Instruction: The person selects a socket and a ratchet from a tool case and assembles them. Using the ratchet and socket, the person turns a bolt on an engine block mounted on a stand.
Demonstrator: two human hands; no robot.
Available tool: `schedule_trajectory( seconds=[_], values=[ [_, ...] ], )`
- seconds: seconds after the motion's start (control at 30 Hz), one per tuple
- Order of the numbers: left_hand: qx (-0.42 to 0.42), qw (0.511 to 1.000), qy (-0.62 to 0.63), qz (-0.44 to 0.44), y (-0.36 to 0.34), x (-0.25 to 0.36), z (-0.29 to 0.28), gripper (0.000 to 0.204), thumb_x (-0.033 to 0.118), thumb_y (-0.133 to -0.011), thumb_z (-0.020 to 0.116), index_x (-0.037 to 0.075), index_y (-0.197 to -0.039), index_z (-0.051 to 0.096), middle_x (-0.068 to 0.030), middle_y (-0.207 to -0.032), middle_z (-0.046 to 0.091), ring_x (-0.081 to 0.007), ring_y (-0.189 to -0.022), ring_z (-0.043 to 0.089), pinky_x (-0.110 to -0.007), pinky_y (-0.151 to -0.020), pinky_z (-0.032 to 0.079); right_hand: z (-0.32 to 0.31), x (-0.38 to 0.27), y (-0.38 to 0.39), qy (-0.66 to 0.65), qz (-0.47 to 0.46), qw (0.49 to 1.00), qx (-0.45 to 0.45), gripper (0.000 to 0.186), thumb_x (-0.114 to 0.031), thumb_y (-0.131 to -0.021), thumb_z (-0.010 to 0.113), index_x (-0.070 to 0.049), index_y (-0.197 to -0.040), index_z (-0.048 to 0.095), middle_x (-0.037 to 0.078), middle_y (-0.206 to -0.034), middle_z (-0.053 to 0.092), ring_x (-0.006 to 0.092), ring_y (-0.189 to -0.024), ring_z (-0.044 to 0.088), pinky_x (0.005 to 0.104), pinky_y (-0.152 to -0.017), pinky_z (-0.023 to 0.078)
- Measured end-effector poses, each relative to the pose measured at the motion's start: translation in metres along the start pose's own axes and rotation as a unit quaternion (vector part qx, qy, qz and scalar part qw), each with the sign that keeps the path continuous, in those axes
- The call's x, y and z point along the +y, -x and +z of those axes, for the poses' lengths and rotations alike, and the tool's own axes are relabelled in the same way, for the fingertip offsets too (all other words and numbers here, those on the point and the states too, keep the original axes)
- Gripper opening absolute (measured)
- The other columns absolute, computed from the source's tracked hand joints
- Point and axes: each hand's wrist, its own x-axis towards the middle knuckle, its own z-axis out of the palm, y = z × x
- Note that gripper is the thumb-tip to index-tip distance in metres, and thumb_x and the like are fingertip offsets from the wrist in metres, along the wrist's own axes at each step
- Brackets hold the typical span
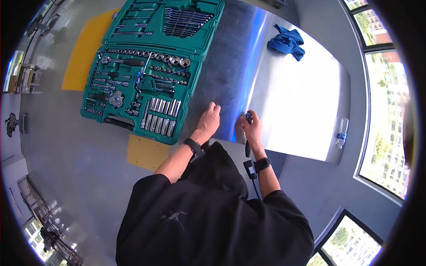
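My right hand [253,131] is closed around a ratchet wrench [247,150] over the near edge of the metal tabletop. Its dark handle sticks out below the fist, and its round head shows at the top, by the thumb. To the left, my left hand [209,120] hovers at the same edge with fingers curled together. Whatever they hold, if anything, is hidden. Beside this hand lies an opened green tool case [181,128]. Rows of sockets [160,116], another ratchet [122,61] and a set of combination wrenches [186,21] sit in its moulded slots.
A shiny metal table [222,75] spans the middle, with strong glare on its right half. A crumpled blue cloth [287,42] lies toward the far side. At the right end is a clear plastic bottle [342,133]. Yellow panels [146,151] show beyond the case's edges.
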Motion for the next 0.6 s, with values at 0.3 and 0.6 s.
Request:
schedule_trajectory(
  seconds=[0.3, 0.6],
  values=[
    [0.026, 0.998, -0.008, -0.048, -0.013, 0.016, 0.015, 0.033, 0.003, -0.083, 0.060, -0.001, -0.114, 0.048, -0.0168, -0.114, 0.045, -0.0332, -0.106, 0.056, -0.037, -0.088, 0.052, 0.001, 0.007, -0.041, 0.182, -0.135, 0.974, -0.026, 0.031, -0.023, -0.089, 0.062, -0.005, -0.113, 0.062, 0.018, -0.103, 0.063, 0.0387, -0.094, 0.061, 0.0446, -0.081, 0.049],
    [0.196, 0.956, 0.040, -0.214, 0.105, 0.064, 0.024, 0.045, 0.009, -0.088, 0.061, 0.000, -0.128, 0.044, -0.0151, -0.127, 0.040, -0.0321, -0.108, 0.054, -0.038, -0.092, 0.047, 0.012, 0.039, -0.052, 0.217, -0.372, 0.895, -0.121, 0.024, -0.016, -0.087, 0.062, -0.003, -0.107, 0.059, 0.017, -0.091, 0.061, 0.0375, -0.083, 0.056, 0.0477, -0.075, 0.046]
  ],
)
